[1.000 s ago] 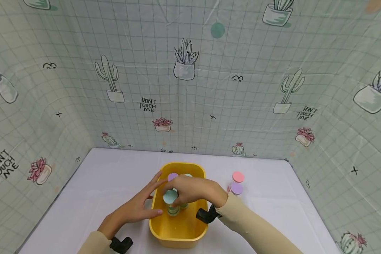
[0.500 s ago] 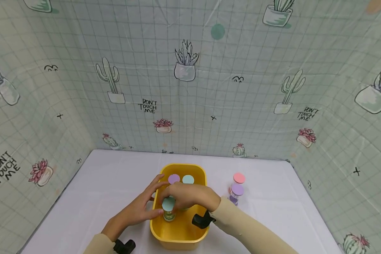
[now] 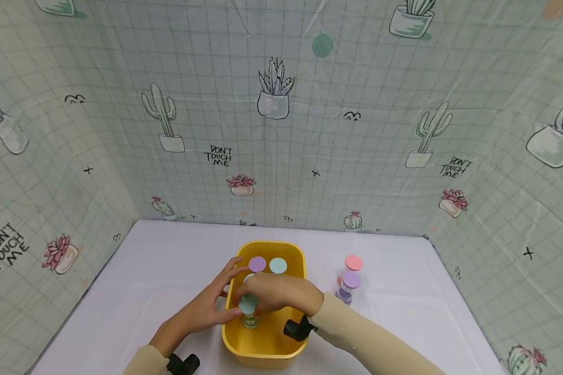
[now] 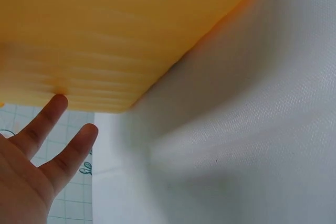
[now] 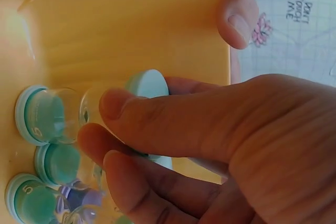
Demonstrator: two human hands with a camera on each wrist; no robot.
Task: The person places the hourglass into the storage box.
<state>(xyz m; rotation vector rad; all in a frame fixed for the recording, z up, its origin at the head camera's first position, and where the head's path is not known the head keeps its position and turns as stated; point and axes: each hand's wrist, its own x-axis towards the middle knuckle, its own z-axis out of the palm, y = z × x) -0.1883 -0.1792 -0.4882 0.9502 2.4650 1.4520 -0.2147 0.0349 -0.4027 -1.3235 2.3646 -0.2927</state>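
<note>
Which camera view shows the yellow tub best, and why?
The head view: it shows the yellow tub end to end, though the left hand and right hand hide parts. The left wrist view shows some outer wall; the right wrist view, some inside.

left hand (image 4: pixel 25 179), fingers (image 4: pixel 71 153) apart, beside yellow tub (image 4: pixel 115 30) on white cloth (image 4: pixel 257 140)
</note>
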